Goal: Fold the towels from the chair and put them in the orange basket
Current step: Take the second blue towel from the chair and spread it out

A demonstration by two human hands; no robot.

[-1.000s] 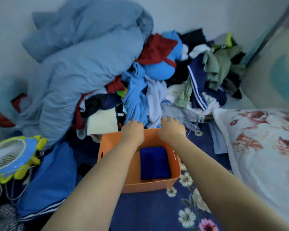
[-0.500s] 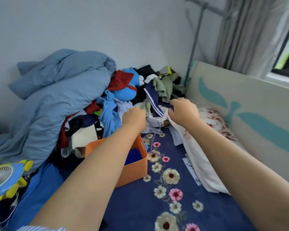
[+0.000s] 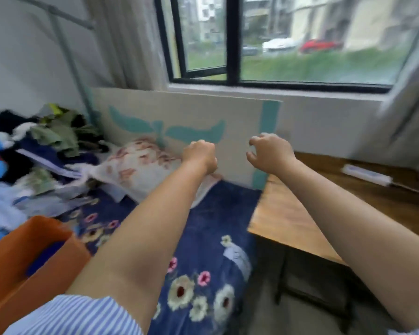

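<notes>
Surface: bed point(image 3: 203, 240) with a dark blue floral cover fills the lower middle of my view; a flowered pillow point(image 3: 140, 165) lies at its far end against a pale board with teal shapes point(image 3: 186, 117).
Room: window point(image 3: 288, 39) with a black frame above the board, curtains on both sides, a wooden table point(image 3: 300, 213) at the right with a white power strip point(image 3: 365, 174) on it.
Clutter: heap of mixed clothes point(image 3: 46, 146) on the bed's left side, blurred.
Orange basket: orange basket point(image 3: 17, 269) sits at the lower left edge on the bed, something dark blue inside it; no chair or loose towel shows from where I look.
Left hand: left hand point(image 3: 200, 154) is curled into a loose fist with nothing in it.
Right hand: right hand point(image 3: 271, 153) has fingers bent like a claw, gripping nothing.
Pose: both bare forearms reach forward side by side, hands raised in front of the board, apart from each other; striped blue sleeves point(image 3: 82, 315) show at the bottom.
</notes>
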